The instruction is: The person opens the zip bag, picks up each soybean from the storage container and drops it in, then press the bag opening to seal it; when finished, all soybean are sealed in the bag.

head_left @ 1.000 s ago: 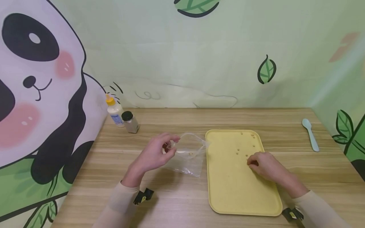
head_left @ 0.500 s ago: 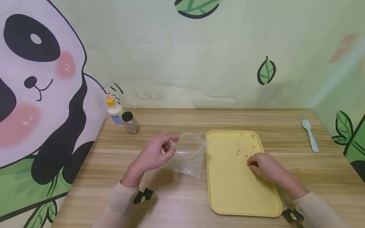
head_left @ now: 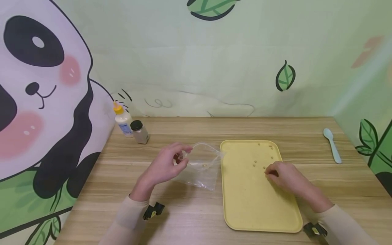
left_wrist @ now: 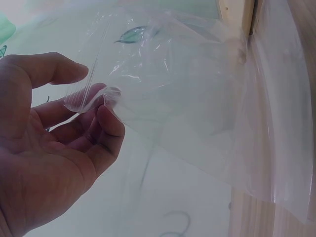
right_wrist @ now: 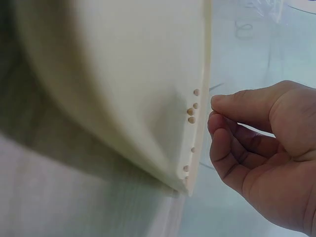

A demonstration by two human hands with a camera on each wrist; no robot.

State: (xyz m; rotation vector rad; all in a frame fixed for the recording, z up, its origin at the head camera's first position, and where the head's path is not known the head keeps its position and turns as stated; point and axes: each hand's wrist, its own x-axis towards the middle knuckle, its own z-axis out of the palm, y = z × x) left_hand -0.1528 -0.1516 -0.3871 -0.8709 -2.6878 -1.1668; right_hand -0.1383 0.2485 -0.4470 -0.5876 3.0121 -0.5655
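Note:
My left hand (head_left: 166,162) pinches the open mouth of a clear plastic zip bag (left_wrist: 177,113), with the thumb apart from the curled fingers. The bag (head_left: 200,178) lies left of the tray, its far corner touching the tray's rim; a small tan bean (head_left: 204,165) shows inside it. Over the yellow tray (head_left: 245,204), my right hand (head_left: 284,175) has thumb and forefinger brought together at the tips, a small pale bean at them, mostly hidden. Several round tan beans (right_wrist: 190,111) lie scattered on the tray's far half, one (head_left: 264,167) just beyond the fingertips.
At the back left of the wooden table (head_left: 190,217) stand a white bottle with a yellow nozzle (head_left: 124,124) and a small jar with a black lid (head_left: 140,132). A pale blue spoon (head_left: 332,145) lies at the right. Behind the table rises a panda-painted wall (head_left: 196,68).
Both hands stay almost in place. The right hand has lifted very slightly at the knuckles; the bag and the beans on the tray have not moved.

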